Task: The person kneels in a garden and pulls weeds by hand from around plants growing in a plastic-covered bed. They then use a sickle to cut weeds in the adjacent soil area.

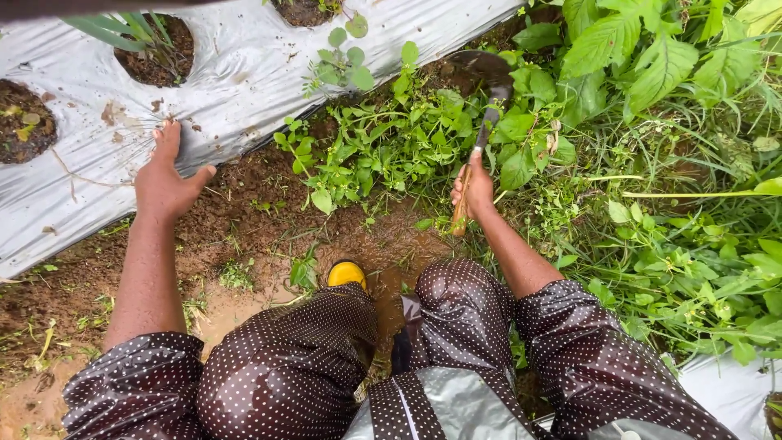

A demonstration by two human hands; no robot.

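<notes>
- A wide sheet of silvery plastic mulch [244,73] covers the raised bed across the upper left, with round holes cut in it showing dark soil and small plants; it lies directly under the fingertips of the left hand.
- A thick bank of green weeds [652,163] fills the right side, reaching in around the right hand and up past the blade of the tool it holds.
- A strip of wet, muddy brown soil [269,220] runs between the sheet and the weeds, right below both hands.
- The person crouches in a dark brown raincoat with white dots [293,367], the sleeves ending above the wrists, well back from either grip.
- A hand hoe [485,106] with a curved dark metal blade and a wooden handle stands among the weeds; the blade sits above the right hand, the handle end pokes out below it.
- The left hand [167,179] is spread flat, fingers apart, pressing on the edge of the plastic sheet and holding nothing.
- The right hand [476,189] is closed around the hoe's wooden handle, fingers wrapped tight.
- A yellow boot toe [347,273] peeks out in the mud, below and between the two hands.
</notes>
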